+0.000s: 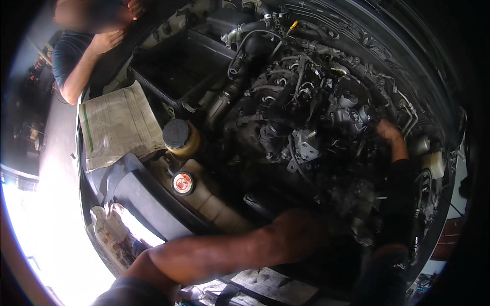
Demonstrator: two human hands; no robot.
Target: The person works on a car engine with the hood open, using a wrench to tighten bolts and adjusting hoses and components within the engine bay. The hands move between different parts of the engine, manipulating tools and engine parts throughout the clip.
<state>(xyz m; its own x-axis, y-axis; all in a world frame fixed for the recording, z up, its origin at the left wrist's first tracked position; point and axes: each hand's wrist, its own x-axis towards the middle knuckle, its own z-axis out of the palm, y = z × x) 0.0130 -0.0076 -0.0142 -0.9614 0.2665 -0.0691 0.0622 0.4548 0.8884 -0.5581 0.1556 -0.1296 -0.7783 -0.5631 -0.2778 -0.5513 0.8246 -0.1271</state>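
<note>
My left forearm crosses the front of an open engine bay, and my left hand (301,229) reaches down into the shadow beside the engine (306,145). Its fingers are lost in the dark, so what they touch is hidden. On the right, my dark-sleeved right arm stretches forward along the engine's side. There my right hand (390,131) is next to a round metal housing (364,115), its fingertips hidden among the dark parts. Hoses, pipes and a metal bracket (308,148) surround the middle of the engine.
A co-worker (76,61) leans in at the far left. Nearby are an open black box (178,66), a printed paper sheet (120,125), a black-capped reservoir (181,137) and a pale tank (206,191) with a labelled cap (182,183). A yellow-handled dipstick (293,25) stands at the back.
</note>
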